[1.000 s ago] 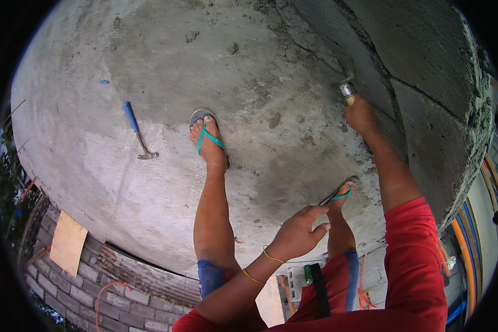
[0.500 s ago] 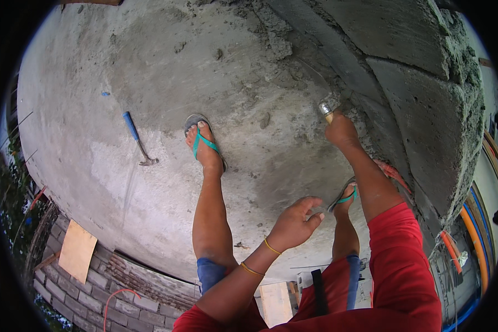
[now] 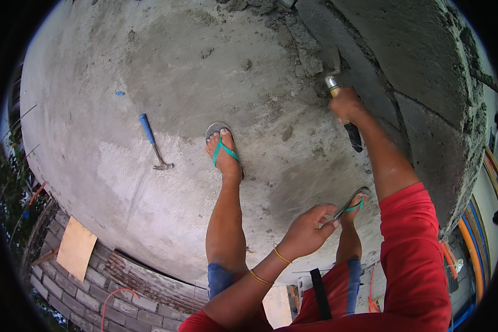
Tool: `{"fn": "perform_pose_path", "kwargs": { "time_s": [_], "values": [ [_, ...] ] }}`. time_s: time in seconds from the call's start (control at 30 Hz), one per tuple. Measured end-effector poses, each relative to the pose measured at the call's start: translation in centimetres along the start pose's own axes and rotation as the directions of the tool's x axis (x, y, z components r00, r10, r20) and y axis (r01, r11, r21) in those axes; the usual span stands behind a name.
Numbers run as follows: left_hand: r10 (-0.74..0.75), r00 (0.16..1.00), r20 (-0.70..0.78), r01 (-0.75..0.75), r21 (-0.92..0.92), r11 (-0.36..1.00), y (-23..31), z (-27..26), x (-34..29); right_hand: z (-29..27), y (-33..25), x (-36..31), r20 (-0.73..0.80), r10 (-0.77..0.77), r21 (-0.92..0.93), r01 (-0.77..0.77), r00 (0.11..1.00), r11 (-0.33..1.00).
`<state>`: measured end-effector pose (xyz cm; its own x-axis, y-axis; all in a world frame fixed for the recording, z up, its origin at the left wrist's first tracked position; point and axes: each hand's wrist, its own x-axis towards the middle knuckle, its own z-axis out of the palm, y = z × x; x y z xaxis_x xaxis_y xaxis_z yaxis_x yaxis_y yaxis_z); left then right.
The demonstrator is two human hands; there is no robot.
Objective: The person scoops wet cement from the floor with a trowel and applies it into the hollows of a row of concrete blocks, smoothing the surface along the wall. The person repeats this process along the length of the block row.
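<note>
My right hand (image 3: 348,105) is closed round the handle of a trowel (image 3: 331,83), whose black handle end sticks out below the fist. The trowel's blade points away from me, at the wet mortar (image 3: 307,52) along the foot of the block wall (image 3: 429,144). It is hard to tell blade from mortar there. My left hand (image 3: 309,232) hangs over the floor near my right foot, thumb and fingers apart, with nothing in it. A claw hammer (image 3: 156,145) with a blue grip lies on the concrete to the left of my left foot.
I stand in green-strapped flip-flops (image 3: 225,152) on a rough concrete slab (image 3: 122,182). Beyond its near left edge are grey block paving (image 3: 88,301) and a plywood sheet (image 3: 76,248). An orange pipe (image 3: 470,249) runs past the wall at the right. Small mortar lumps dot the slab.
My right hand has turned and moved slightly away from me, so the trowel's blade and black handle end now show. My left hand stays low, fingers apart. The whole view has shifted a little.
</note>
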<state>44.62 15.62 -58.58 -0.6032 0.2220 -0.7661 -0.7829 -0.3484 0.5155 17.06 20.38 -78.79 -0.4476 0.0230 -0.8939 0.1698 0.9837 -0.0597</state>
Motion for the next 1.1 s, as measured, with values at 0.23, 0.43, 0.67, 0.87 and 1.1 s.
{"fn": "perform_pose_path", "kwargs": {
  "time_s": [0.23, 0.43, 0.67, 0.87, 1.1],
  "values": [
    [-0.008, 0.999, -0.044, 0.006, -0.045, 0.999, -0.5, -0.1, 0.6, 3.7, 3.8, -4.8, -0.049, -0.144, -0.324, 0.121, 0.988, 0.938],
    [0.006, 0.999, -0.05, -0.006, -0.001, 1.0, -0.2, 0.0, 0.7, 4.0, 4.7, -7.3, -0.187, -0.177, -0.153, 0.149, 0.966, 0.977],
    [0.031, 0.994, -0.103, -0.036, -0.055, 0.998, 0.2, -3.0, -0.3, -0.3, -7.5, 2.5, -0.134, -0.103, -0.155, 0.081, 0.986, 0.985],
    [0.074, 0.991, -0.112, -0.08, -0.055, 0.995, 1.0, -4.0, -0.2, 3.8, -6.1, 0.2, -0.146, -0.215, -0.341, 0.155, 0.966, 0.927],
    [0.082, 0.996, -0.047, -0.083, -0.038, 0.996, 4.5, -4.6, 0.2, 0.5, -7.1, -5.2, -0.153, -0.259, -0.28, 0.209, 0.954, 0.937]
  ]
}}
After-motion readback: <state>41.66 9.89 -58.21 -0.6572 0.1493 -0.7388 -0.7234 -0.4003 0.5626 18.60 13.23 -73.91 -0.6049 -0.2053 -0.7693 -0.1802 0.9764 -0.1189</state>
